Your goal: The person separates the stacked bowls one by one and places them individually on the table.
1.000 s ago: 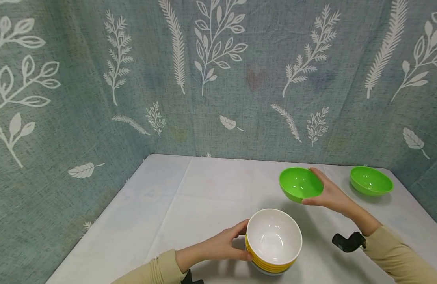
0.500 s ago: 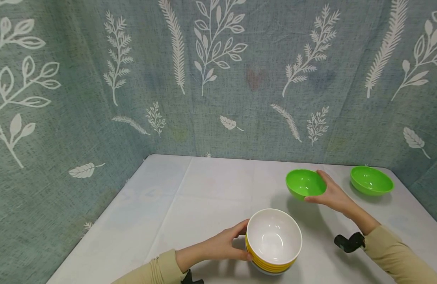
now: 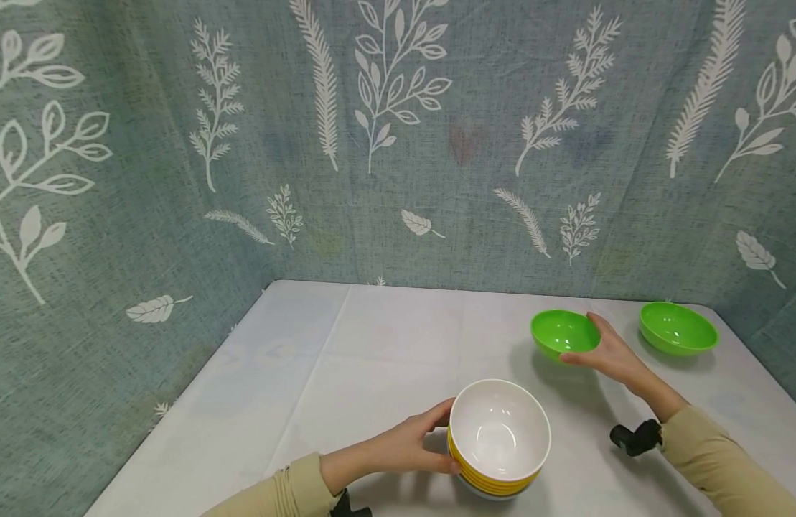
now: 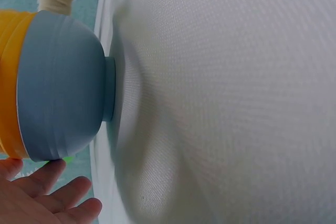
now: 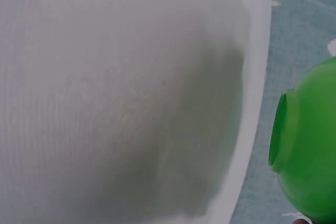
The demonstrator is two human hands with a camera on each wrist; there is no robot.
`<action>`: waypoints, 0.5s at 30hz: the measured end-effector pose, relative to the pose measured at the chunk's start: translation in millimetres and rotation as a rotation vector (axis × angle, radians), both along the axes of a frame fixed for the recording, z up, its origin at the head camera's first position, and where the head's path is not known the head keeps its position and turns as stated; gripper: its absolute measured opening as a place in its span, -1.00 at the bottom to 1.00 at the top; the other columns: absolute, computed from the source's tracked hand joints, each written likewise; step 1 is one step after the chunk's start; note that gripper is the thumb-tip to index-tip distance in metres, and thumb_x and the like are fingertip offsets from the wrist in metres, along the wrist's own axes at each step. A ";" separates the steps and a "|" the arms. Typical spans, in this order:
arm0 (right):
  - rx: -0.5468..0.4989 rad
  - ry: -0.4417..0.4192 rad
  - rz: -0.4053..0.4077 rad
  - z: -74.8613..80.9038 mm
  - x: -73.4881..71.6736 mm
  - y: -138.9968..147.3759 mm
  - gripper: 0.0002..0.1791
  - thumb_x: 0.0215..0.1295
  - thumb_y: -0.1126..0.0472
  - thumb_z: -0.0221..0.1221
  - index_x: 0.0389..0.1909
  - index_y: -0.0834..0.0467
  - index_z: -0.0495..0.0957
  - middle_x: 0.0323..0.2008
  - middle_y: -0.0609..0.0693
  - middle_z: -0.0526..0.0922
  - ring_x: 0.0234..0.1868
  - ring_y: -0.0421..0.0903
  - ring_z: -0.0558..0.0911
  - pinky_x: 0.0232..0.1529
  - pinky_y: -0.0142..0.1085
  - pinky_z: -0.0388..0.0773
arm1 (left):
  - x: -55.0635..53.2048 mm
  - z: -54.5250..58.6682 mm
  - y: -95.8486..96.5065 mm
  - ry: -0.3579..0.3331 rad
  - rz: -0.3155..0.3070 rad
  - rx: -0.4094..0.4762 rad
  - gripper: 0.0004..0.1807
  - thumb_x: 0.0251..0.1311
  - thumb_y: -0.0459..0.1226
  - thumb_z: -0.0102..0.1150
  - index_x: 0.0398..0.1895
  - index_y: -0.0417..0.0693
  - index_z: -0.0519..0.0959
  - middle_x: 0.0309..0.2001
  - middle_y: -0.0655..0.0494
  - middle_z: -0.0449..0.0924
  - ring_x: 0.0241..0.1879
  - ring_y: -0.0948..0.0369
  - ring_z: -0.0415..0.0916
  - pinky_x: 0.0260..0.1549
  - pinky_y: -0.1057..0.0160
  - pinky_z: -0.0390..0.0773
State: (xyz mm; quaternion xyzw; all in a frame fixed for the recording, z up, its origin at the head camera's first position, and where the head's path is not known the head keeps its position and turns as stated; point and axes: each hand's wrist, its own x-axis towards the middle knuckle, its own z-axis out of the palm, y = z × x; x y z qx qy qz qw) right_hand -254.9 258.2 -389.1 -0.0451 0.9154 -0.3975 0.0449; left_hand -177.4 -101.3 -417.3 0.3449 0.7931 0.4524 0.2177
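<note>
My right hand pinches a green bowl at its right side, fingers at the far rim and thumb at the near one. In the right wrist view this bowl shows its foot raised off the table. My left hand holds the left side of a stack of bowls with thumb and fingers. The top bowl is white inside; several yellow rims show below it. In the left wrist view a blue-grey bowl stands at the bottom of the stack, left fingertips at its rim.
Another green bowl sits at the back right corner of the table. A white cloth covers the tabletop. Leaf-patterned blue-green curtains hang behind and at the sides.
My right hand has moved the green bowl to the right and slightly lower in the head view, away from the stack. The left hand and the stack have stayed put.
</note>
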 end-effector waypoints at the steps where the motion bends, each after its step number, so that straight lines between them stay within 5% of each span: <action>1: 0.002 -0.004 -0.002 -0.7 -0.8 0.9 0.26 -0.03 -0.09 0.32 0.37 0.38 -0.37 0.33 0.49 -0.25 0.29 0.46 -0.11 0.16 0.32 0.00 | -0.2 0.0 0.0 -0.001 0.000 -0.002 -0.11 -0.01 0.05 0.26 0.38 0.35 0.01 0.27 0.36 0.24 0.21 0.35 0.24 0.18 -0.06 0.23; 15: 0.022 -0.044 -0.032 -9.1 -13.7 9.2 0.28 -0.03 -0.14 0.29 0.35 0.44 -0.39 0.31 0.51 -0.23 0.28 0.46 -0.08 0.17 0.29 0.03 | -0.9 -1.0 -0.5 -0.006 -0.004 -0.009 -0.11 -0.02 0.09 0.25 0.37 0.39 0.01 0.28 0.38 0.23 0.21 0.36 0.24 0.17 -0.09 0.23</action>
